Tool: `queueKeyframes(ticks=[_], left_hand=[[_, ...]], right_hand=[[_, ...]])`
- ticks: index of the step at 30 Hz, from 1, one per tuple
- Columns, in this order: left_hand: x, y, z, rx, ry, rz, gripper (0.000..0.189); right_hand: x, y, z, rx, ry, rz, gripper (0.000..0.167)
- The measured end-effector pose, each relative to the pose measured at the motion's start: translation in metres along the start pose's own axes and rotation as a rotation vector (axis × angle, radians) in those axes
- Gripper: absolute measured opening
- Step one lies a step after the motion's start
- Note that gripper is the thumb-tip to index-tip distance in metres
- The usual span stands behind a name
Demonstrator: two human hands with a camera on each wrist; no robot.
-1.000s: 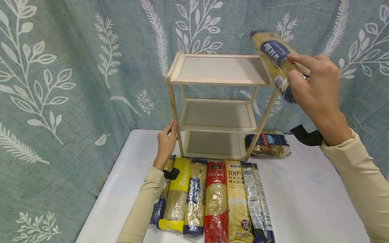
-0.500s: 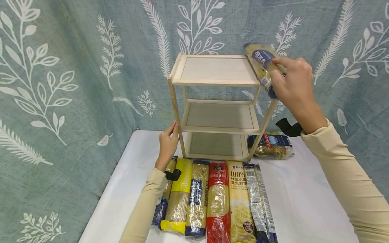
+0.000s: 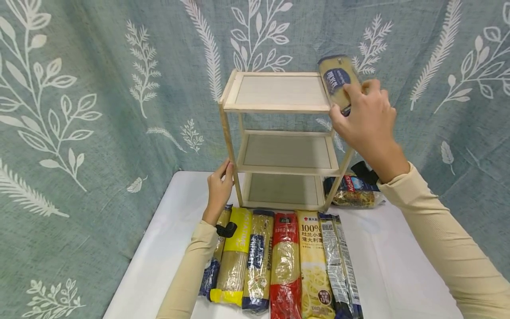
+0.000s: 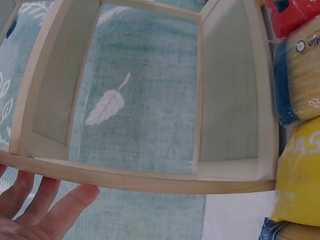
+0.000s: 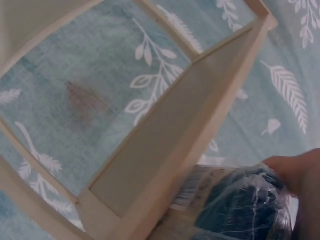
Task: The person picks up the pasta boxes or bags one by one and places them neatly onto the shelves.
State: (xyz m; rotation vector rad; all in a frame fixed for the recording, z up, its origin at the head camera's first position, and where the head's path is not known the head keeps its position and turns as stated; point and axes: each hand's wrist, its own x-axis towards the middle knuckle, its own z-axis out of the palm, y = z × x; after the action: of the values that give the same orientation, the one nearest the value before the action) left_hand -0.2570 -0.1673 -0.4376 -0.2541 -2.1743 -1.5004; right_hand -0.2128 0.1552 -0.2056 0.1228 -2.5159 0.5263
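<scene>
My right hand grips a spaghetti packet with yellow pasta and a dark blue oval label. The packet is tilted over the right end of the top board of a three-tier wooden shelf. In the right wrist view, the clear crinkled end of the packet lies right beside the shelf's edge, with part of the hand behind it. Lower down, my left hand pinches the shelf's left front post. The left wrist view shows its fingers at that wooden post.
Several long pasta packets lie side by side before the shelf, among them a yellow one, a red one and a cream one. An Agnesi pasta bag lies behind the right post. A patterned curtain hangs behind.
My right hand has carried the spaghetti packet leftward, over the right end of the top board, and the packet has turned more upright. The left hand has stayed at the post.
</scene>
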Motion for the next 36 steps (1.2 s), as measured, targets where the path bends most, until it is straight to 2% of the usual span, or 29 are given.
queueKeyframes(ticks=[4, 8, 12, 18, 22, 26, 30, 36], left_hand=[[-0.002, -0.001, 0.001, -0.008, 0.002, -0.006, 0.048], [-0.004, -0.001, 0.003, -0.011, -0.006, -0.013, 0.048], [-0.003, 0.000, 0.003, -0.021, -0.006, -0.020, 0.048], [-0.003, 0.001, 0.004, -0.043, -0.002, -0.016, 0.047], [-0.003, 0.000, 0.005, -0.039, -0.018, -0.017, 0.048], [-0.001, -0.001, 0.005, -0.032, -0.012, -0.020, 0.048], [0.000, -0.002, 0.002, -0.016, 0.004, -0.018, 0.048], [0.000, -0.002, -0.001, -0.010, 0.000, -0.027, 0.049]], right_hand=[[-0.008, 0.002, 0.005, 0.063, 0.078, -0.029, 0.051], [-0.013, 0.005, 0.005, 0.084, 0.103, -0.064, 0.055], [-0.016, 0.009, 0.002, 0.099, 0.076, -0.082, 0.061], [-0.019, 0.010, -0.005, 0.089, -0.018, -0.057, 0.071], [-0.023, 0.009, -0.012, 0.053, 0.004, -0.060, 0.070], [-0.032, 0.008, -0.020, 0.072, 0.060, -0.103, 0.070], [-0.047, 0.008, -0.026, 0.113, 0.052, -0.134, 0.072], [-0.067, 0.014, -0.033, 0.132, -0.018, -0.103, 0.071]])
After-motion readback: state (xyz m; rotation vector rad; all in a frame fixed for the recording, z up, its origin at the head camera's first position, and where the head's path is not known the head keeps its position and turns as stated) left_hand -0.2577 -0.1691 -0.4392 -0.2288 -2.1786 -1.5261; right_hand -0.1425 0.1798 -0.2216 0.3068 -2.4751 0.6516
